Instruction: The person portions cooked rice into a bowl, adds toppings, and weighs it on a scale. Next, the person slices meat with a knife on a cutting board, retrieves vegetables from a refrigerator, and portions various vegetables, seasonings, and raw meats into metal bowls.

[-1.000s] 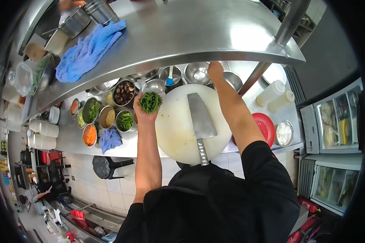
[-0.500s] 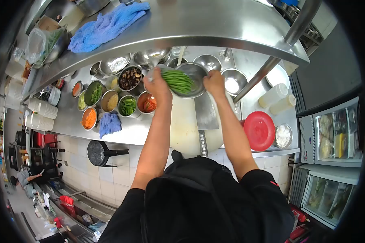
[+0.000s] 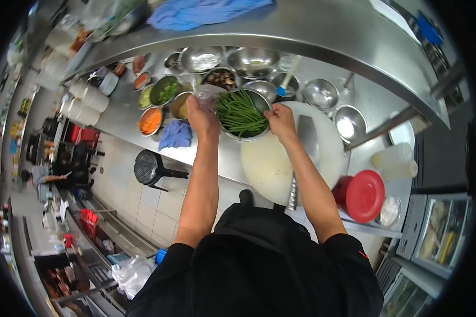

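Long green beans (image 3: 241,112) fill a round steel bowl (image 3: 250,138) held over the left part of a round white cutting board (image 3: 267,169). My right hand (image 3: 281,121) pinches the bowl's right rim. At the other side, my left hand (image 3: 202,117) is closed on a crumpled clear plastic bag (image 3: 208,96) beside the bowl's left rim. That hand's fingers are partly hidden. A cleaver (image 3: 308,142) lies flat on the board, partly under my right forearm, its metal handle pointing toward me.
Left of the bowl stand containers of shredded carrot (image 3: 149,121), chopped greens (image 3: 166,92) and mushrooms (image 3: 220,79), near a blue cloth (image 3: 175,134). Behind are steel bowls (image 3: 321,94). A red plate (image 3: 366,196) stands right. A steel shelf (image 3: 312,34) overhangs the counter; a black stool (image 3: 150,168) stands below.
The green beans, bunched at the bag's mouth before, now lie spread in the bowl. The bag looks collapsed. My view has turned, and more of the cutting board shows.
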The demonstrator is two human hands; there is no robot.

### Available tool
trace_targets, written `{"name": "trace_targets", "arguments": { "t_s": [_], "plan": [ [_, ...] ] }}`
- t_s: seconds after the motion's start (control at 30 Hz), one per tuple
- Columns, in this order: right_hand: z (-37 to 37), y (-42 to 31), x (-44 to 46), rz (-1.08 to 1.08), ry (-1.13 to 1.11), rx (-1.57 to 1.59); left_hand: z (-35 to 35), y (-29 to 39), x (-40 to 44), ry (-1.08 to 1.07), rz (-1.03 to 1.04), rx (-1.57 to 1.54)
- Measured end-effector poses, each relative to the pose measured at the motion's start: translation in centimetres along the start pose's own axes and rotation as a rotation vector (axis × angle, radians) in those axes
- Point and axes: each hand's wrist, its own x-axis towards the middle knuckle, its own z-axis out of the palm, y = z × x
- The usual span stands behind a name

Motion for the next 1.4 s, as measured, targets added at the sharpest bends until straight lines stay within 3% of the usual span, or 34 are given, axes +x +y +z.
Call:
{"name": "trace_targets", "arguments": {
  "t_s": [0.2, 0.37, 0.6, 0.67, 0.73, 0.8, 0.87, 0.93, 0.97, 1.0, 1.07, 1.1, 1.13, 1.2, 1.33, 1.4],
  "plan": [
    [8.7, -3.6, 1.4, 0.127, -0.146, 0.011, -6.3, 6.1, 5.9, 0.122, -0.093, -0.320],
    [20.6, -4.0, 2.7, 0.173, -0.193, 0.078, -16.0, 9.7, 13.9, 0.239, 0.109, -0.355],
    [42.9, 0.1, 3.4, 0.159, -0.278, 0.104, -34.4, 16.2, 21.5, 0.562, 0.166, -0.178],
    [49.2, -0.8, 2.0, 0.185, -0.263, -0.061, -38.3, 16.8, 22.2, 0.586, 0.152, -0.162],
    [55.4, 1.7, 1.1, 0.213, -0.315, 0.044, -41.6, 17.0, 23.8, 0.522, 0.277, -0.183],
    [60.5, 3.6, 0.5, 0.218, -0.297, 0.005, -44.7, 16.8, 26.3, 0.612, 0.336, -0.101],
    [64.4, 4.7, 0.9, 0.322, -0.291, -0.115, -47.2, 16.5, 28.9, 0.688, 0.251, -0.065],
    [67.6, 5.9, 1.7, 0.277, -0.189, -0.130, -47.9, 16.3, 31.9, 0.833, 0.179, -0.052],
    [68.7, 5.6, 2.4, 0.333, -0.215, -0.123, -49.2, 15.4, 33.5, 0.844, 0.166, 0.085],
    [69.3, 5.7, 3.4, 0.330, -0.196, -0.127, -50.4, 14.5, 35.2, 0.858, 0.151, 0.223],
    [70.3, 5.5, 5.1, 0.309, -0.211, -0.161, -54.6, 11.2, 40.2, 0.807, 0.188, 0.206],
    [70.4, 5.2, 5.7, 0.275, -0.246, -0.186, -57.1, 9.6, 43.0, 0.777, 0.072, 0.062],
    [70.0, 4.8, 6.1, 0.231, -0.290, -0.213, -52.9, 11.1, 44.3, 0.950, 0.075, 0.279],
    [67.6, 3.3, 6.5, 0.087, -0.411, -0.244, -54.6, 10.6, 48.0, 0.879, 0.032, 0.310],
    [53.4, -0.3, 6.4, -0.239, -0.552, -0.154, -62.3, 12.6, 51.2, 0.860, 0.209, 0.269],
    [42.0, -3.7, 5.0, -0.149, -0.319, -0.324, -64.9, 14.9, 49.1, 0.823, 0.229, 0.320]
  ]
}}
